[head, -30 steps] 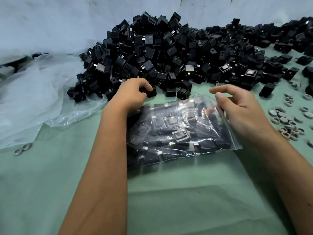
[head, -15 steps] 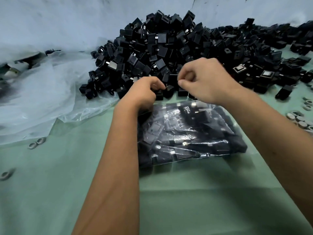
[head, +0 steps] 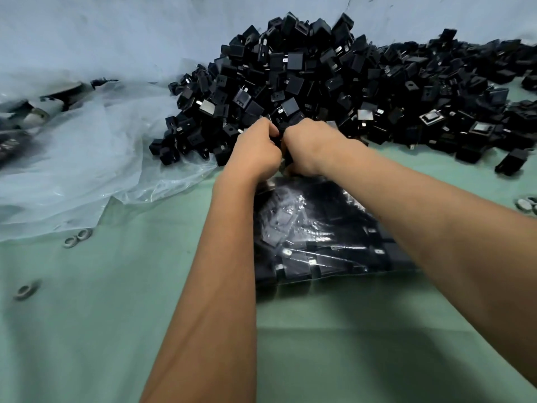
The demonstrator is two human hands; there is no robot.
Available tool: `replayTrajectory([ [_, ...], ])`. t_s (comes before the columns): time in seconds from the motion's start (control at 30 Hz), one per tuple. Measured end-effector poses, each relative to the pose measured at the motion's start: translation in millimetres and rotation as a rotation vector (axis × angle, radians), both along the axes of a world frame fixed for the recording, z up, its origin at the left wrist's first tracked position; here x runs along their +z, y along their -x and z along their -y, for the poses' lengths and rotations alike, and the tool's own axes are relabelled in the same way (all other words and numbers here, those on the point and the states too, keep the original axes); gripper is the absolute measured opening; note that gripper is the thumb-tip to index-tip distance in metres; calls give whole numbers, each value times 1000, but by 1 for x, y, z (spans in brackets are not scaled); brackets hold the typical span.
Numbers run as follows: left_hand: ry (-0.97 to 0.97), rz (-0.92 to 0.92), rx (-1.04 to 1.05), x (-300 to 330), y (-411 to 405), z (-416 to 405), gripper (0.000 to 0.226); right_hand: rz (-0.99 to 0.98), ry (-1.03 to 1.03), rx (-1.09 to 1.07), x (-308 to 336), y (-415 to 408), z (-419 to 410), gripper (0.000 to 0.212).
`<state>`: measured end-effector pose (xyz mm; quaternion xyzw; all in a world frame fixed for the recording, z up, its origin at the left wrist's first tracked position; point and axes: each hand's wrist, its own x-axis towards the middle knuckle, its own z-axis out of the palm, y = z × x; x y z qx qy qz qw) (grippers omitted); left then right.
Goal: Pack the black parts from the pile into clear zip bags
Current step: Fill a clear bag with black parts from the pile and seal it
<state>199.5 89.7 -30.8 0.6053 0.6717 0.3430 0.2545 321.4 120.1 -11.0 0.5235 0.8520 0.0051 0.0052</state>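
A clear zip bag (head: 319,234) full of black parts lies flat on the green table, partly under my right forearm. Just beyond it, a big pile of black parts (head: 305,77) spreads from the centre to the far right. My left hand (head: 255,152) and my right hand (head: 308,146) are side by side at the bag's far edge, right at the foot of the pile. Both have their fingers curled and pinch that edge of the bag; the fingertips and the zip strip are hidden behind the knuckles.
A crumpled clear plastic sheet (head: 87,158) covers the left side and runs under the pile. Small grey rings lie on the green table (head: 116,330) at the left (head: 77,237) and at the right edge (head: 526,205). A single black part (head: 511,162) sits apart at the right.
My right hand has come from the bag's right end over to the left hand; both now meet at the bag's far edge. The view has moved closer.
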Motion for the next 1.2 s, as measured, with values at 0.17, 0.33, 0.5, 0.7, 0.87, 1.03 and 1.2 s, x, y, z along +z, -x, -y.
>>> replayTrajectory([
  [0.17, -32, -1, 36, 5, -2, 1, 42, -190, 57, -34, 13, -26, 0, 35],
  [0.33, -79, -75, -59, 11, -21, 5, 41, -874, 51, -213, 10, -107, 29, 26],
  [0.5, -32, -158, -380, 20, -68, 17, 48, -1295, 27, -335, -31, -169, 76, 24],
  [0.7, -29, -304, -639, 11, -117, 26, 50, -1469, 157, -455, -54, -193, 86, 23],
  [0.87, -119, -352, -657, 8, -120, 25, 35, -1441, 401, -475, -52, -203, 81, 22],
  [1.03, -240, -365, -631, 15, -114, 23, 14, -1396, 396, -430, -44, -199, 85, 36],
  [1.2, -323, -383, -624, 19, -117, 24, 14, -1436, 535, -264, -43, -194, 92, 31],
])
